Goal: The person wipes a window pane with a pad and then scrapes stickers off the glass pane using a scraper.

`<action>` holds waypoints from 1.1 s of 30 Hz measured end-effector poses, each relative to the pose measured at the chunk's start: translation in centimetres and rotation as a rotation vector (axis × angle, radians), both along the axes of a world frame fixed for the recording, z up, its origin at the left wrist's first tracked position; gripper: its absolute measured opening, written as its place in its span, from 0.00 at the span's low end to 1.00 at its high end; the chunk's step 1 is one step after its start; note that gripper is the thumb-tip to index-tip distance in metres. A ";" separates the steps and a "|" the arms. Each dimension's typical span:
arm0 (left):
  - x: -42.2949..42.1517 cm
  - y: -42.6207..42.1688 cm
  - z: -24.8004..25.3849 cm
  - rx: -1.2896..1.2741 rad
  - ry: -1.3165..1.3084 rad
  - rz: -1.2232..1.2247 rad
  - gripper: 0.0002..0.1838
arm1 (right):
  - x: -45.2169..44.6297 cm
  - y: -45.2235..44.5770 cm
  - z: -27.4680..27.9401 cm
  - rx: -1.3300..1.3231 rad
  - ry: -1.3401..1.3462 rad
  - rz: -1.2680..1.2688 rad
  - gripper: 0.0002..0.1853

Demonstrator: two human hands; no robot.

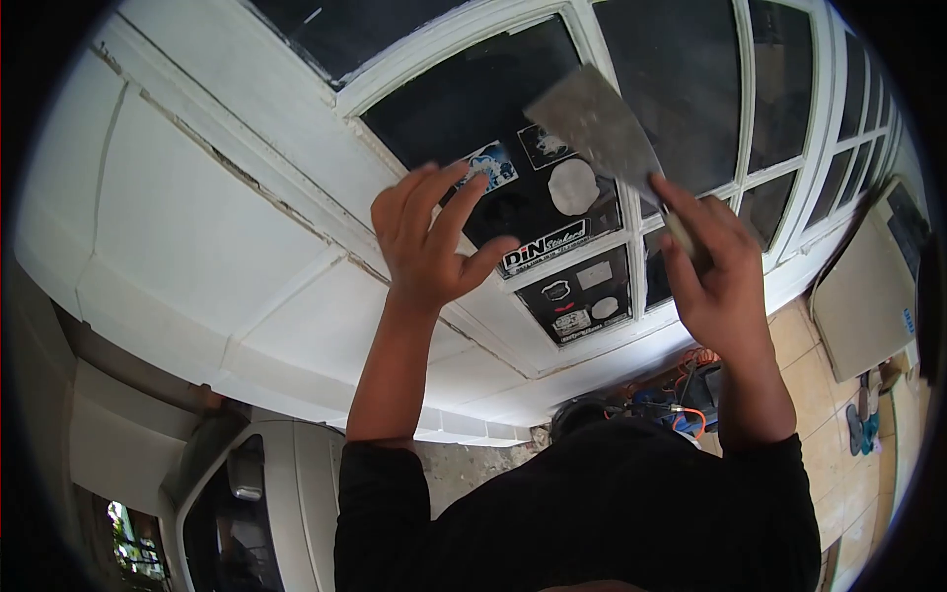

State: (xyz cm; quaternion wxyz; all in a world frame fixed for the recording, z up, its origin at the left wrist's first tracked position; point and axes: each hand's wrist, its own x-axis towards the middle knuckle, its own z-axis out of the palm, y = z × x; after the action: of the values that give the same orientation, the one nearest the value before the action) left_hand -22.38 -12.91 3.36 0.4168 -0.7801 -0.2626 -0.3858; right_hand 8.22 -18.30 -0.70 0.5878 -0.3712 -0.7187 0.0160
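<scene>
My right hand (718,271) grips the handle of a wide scraper (598,120), its flat metal blade pointing up and left. Behind the blade is a dark window pane (464,99) with several stickers on it; whether the blade touches the glass I cannot tell. With fingers spread and nothing in it, my left hand (431,237) is raised in front of the pane's lower left edge. Close to its fingertips is a blue and white sticker (496,166). A round pale sticker (573,187) and a "DiN Stickers" label (546,247) show between my hands.
White frames (631,259) divide the panes, and a lower pane (577,296) carries more stickers. A car (296,493) stands at lower left. Orange hose (698,419) and dark equipment lie on the floor below. Footwear (860,429) and a pale panel (863,296) are at right.
</scene>
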 end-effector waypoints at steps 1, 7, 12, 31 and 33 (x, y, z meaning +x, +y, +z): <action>0.8 0.8 0.7 0.028 0.033 0.000 0.31 | -0.6 0.2 0.7 0.000 0.010 -0.008 0.27; 3.9 5.5 2.5 0.128 0.144 0.039 0.33 | -4.4 1.1 2.4 -0.035 0.032 -0.070 0.25; 4.8 8.1 2.2 0.174 0.071 0.094 0.29 | -6.3 1.9 2.6 -0.066 0.051 -0.111 0.25; 5.6 9.2 1.3 0.225 -0.095 0.006 0.31 | -8.1 1.5 3.4 -0.089 -0.013 -0.130 0.28; 5.5 9.1 1.3 0.220 -0.100 -0.003 0.32 | -8.3 1.2 3.4 -0.106 -0.009 -0.125 0.29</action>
State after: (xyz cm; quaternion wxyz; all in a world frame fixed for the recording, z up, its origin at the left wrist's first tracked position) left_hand -16.84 -3.83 4.66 0.4858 -0.7098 -0.2380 -0.4511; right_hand -0.06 -17.11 2.67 0.5637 -0.4460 -0.6950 0.0156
